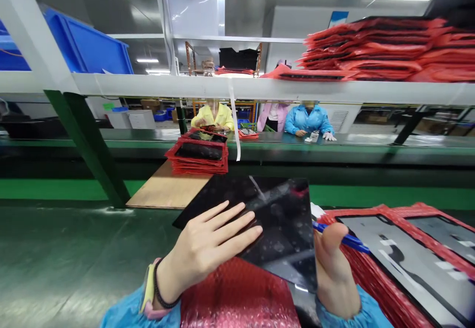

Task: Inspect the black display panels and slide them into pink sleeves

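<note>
A glossy black screen panel (280,221) is tilted up in front of me, with smudges and reflections on its face. My left hand (208,244) lies flat across its left part, fingers stretched out. At the panel's right edge is my right hand (334,268), thumb up and the other fingers mostly hidden, gripping that edge. A slim blue tool (352,241) sticks out past the right thumb; its kind is unclear. Under the panel lies a red bubble-wrap bag (241,298).
Panels in red bubble wrap (393,249) are stacked at right. Another red-wrapped stack (200,155) sits on a wooden board (170,184) ahead. Overhead, a white shelf (156,84) bears more red packs (371,51) and a blue bin (85,41). Several people work across the line.
</note>
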Motion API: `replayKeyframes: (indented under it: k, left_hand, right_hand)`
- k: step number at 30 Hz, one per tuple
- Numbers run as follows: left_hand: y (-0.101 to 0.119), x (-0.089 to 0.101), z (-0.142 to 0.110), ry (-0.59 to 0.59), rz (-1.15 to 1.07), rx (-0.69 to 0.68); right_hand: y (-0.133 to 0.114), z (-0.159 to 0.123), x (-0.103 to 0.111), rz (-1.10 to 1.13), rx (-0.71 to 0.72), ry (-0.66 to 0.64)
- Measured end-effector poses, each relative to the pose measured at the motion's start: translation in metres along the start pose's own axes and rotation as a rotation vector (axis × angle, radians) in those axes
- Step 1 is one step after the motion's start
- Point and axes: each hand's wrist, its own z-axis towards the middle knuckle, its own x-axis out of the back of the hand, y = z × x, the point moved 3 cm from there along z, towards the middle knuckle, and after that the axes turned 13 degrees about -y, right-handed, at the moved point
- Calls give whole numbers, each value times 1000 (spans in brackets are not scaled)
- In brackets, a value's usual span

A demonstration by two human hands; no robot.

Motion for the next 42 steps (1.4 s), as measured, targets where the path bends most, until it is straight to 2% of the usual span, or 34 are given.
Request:
replayKeyframes:
  k: [3,7,9,12,14,16,19,22,24,26,29,31,32,34,36,38,42]
  left_hand:
    - [-2,1,2,-5,72,7]
    - [2,5,5,23,57,28]
    - [11,9,8,41,-15,-9]
    - [25,15,12,0,-206,-38]
    - [29,16,11,-20,-329,5]
    - [29,15,10,20,-441,67]
    - [20,9,4,179,-504,281]
    - [4,4,-6,415,-415,655]
    - [-9,-1,-12,474,-502,875]
    - [-22,-7,-15,471,-753,1006]
    - [-35,-12,-12,519,-1220,1031]
    - [-36,-13,-8,634,-1478,995]
    - [-36,-13,-7,733,-1560,979]
    - [-34,-9,-7,990,-1569,967]
    - [-29,-3,-9,1199,-1470,936]
    - [-24,3,-11,1288,-1377,908]
    - [-18,13,-17,1341,-1242,878]
  right_hand:
    - [5,0,5,6,15,101]
    - [11,3,5,2,36,106]
    - [14,5,3,-36,49,101]
    - [19,8,-1,-128,69,104]
    - [21,10,-3,-177,87,97]
    - [21,10,-3,-218,106,92]
    - [22,7,1,-280,117,101]
    - [22,4,6,-288,123,99]
    - [21,2,7,-279,133,92]
    - [18,2,8,-273,143,104]
    - [16,3,11,-237,167,145]
    - [16,4,13,-201,194,180]
    - [17,6,13,-190,198,195]
    - [18,7,12,-191,189,238]
    - [18,8,6,-225,166,255]
    - [17,7,-3,-279,146,235]
    - [13,-2,-21,-378,99,162]
